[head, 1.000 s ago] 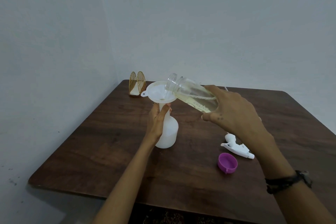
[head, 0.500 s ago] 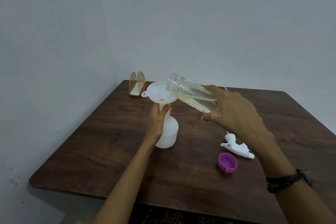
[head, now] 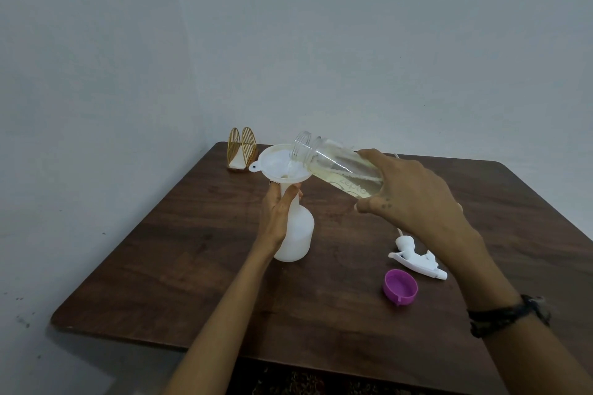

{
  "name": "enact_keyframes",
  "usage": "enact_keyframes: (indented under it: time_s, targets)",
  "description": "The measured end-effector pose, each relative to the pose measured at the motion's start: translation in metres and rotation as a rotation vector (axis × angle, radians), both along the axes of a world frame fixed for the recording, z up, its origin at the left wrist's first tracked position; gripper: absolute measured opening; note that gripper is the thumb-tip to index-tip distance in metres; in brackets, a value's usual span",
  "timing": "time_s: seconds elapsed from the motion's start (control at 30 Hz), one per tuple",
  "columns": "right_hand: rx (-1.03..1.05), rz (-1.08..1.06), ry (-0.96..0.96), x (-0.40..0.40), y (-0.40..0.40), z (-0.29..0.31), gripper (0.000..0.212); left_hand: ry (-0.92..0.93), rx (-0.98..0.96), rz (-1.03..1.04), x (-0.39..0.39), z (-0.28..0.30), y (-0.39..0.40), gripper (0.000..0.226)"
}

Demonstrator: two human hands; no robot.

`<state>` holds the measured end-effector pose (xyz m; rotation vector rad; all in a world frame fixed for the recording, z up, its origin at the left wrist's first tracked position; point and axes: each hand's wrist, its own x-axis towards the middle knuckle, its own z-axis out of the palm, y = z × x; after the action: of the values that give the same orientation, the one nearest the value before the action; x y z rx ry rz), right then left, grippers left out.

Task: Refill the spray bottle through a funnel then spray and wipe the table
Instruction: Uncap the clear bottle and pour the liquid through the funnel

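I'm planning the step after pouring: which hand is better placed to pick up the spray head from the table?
Right. The right hand is above the spray head, though it must first set down the clear bottle. The left hand grips the spray bottle neck, steadying the funnel.

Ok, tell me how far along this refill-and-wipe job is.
Done: spray head and purple cap lie off on the table; funnel sits in the spray bottle. In hand: right hand tips the clear bottle into it, left hand steadies the neck. Left: refit head, spray, wipe.

table (head: pixel 199 269), spray bottle (head: pixel 296 234), purple cap (head: pixel 400 289)
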<state>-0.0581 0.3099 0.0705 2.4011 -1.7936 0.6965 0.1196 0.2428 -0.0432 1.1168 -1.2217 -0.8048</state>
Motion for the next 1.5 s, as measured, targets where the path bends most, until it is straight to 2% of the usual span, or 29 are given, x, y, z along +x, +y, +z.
enact_keyframes:
  time_s: [0.07,0.13,0.2,0.43,0.8,0.9,1.03,1.17,1.4,1.43,1.5]
  targets:
    - [-0.002,-0.001,0.010,0.0001,0.0000,0.0008,0.063,0.014,0.001,-0.012,0.0000,0.0001,0.0001,0.027]
    - [-0.002,-0.003,0.012,0.0003,-0.0001,0.0010,0.063,0.011,-0.014,-0.010,0.0003,-0.0007,0.0000,0.042]
    - [-0.004,-0.005,0.006,0.0003,-0.0002,0.0007,0.062,0.009,-0.021,-0.007,0.0003,-0.0011,-0.0003,0.047]
    - [0.004,-0.010,-0.003,-0.0001,-0.0003,-0.0005,0.059,-0.006,-0.004,0.000,-0.0001,-0.0002,-0.0007,0.013]
    - [0.013,0.004,0.007,-0.0002,0.0019,0.0022,0.065,0.010,-0.011,-0.012,-0.0018,0.0025,0.0015,0.010]
    - [0.022,0.002,0.013,-0.0002,0.0018,0.0031,0.066,0.009,-0.018,-0.016,-0.0013,0.0017,0.0012,0.016]
    - [0.019,-0.002,0.038,0.0008,0.0015,0.0042,0.068,0.010,-0.029,-0.022,-0.0007,0.0004,0.0009,0.047]
    - [0.010,-0.006,0.033,-0.0001,0.0023,0.0044,0.067,0.004,-0.009,-0.013,-0.0004,0.0010,0.0021,0.014]
    - [0.012,-0.003,0.031,0.0008,0.0034,0.0050,0.066,0.024,-0.002,-0.020,-0.0012,0.0026,0.0032,0.006]
    - [0.012,-0.004,0.033,0.0008,0.0034,0.0052,0.066,0.031,-0.005,-0.022,-0.0010,0.0012,0.0023,0.009]
    - [0.013,-0.006,0.040,0.0010,0.0037,0.0053,0.067,0.025,-0.021,-0.025,-0.0002,-0.0001,0.0014,0.031]
